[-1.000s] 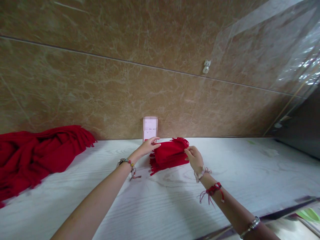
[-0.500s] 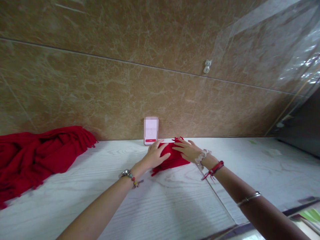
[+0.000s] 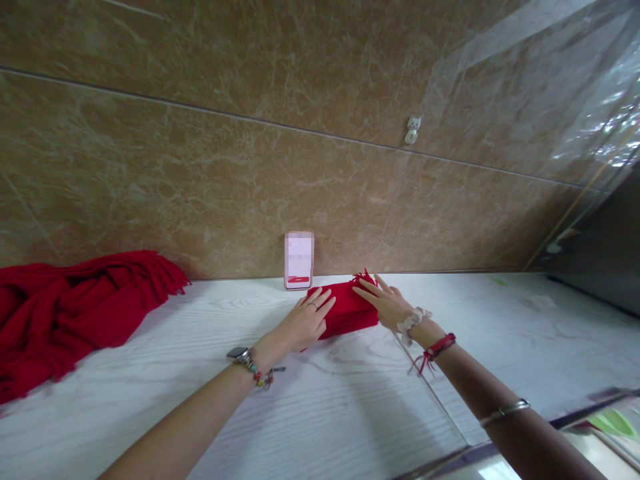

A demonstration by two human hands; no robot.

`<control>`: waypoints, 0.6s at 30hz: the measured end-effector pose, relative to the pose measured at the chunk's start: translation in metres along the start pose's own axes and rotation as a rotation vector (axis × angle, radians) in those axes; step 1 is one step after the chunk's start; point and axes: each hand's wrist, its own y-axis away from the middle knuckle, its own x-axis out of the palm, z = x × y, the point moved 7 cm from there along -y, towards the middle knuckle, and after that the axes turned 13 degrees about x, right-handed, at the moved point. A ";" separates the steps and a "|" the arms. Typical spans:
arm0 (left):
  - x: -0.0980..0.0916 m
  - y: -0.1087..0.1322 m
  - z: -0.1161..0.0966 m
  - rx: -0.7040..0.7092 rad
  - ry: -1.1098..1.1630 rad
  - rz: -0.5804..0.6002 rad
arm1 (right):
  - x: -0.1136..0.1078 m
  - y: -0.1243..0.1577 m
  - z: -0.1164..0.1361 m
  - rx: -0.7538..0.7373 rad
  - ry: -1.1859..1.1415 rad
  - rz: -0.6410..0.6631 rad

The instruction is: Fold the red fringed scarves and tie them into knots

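Note:
A folded red scarf (image 3: 345, 309) with fringe at its upper right corner lies on the white wood-grain tabletop (image 3: 330, 400). My left hand (image 3: 306, 320) rests on its left end, fingers stretched out, a ring on one finger. On the right end lies my right hand (image 3: 385, 303), its fingers spread near the fringe. Neither hand grips the cloth. Part of the scarf is hidden under both hands. Just behind my left hand a phone (image 3: 299, 260) leans upright against the wall, its screen lit.
A second red fringed cloth (image 3: 85, 313) lies heaped at the left. Brown marble-look tiles (image 3: 225, 187) form the wall behind, with a small white cat figure (image 3: 413, 130) on it. A dark object (image 3: 600, 233) stands at the far right. A green item (image 3: 615, 425) shows below the table's front edge.
My hands have moved apart, the left toward the left and the right slightly rightward, baring more of the folded scarf. The scarf looks straighter. The view has shifted slightly.

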 end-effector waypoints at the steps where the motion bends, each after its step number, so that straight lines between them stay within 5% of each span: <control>1: 0.003 0.002 0.000 0.005 -0.008 0.038 | 0.005 0.005 0.002 -0.010 0.024 0.027; 5: 0.000 0.008 -0.002 0.011 -0.031 0.092 | 0.012 0.013 -0.004 0.050 0.020 0.048; 10: -0.024 -0.016 -0.008 -0.045 -0.050 0.001 | -0.012 0.001 -0.022 0.292 -0.093 -0.116; 13: -0.023 -0.038 -0.005 -0.109 -0.031 -0.046 | -0.029 -0.008 -0.004 0.167 -0.203 -0.227; 18: 0.008 -0.045 0.006 -0.171 -0.027 0.099 | -0.003 -0.019 0.020 0.091 -0.274 -0.004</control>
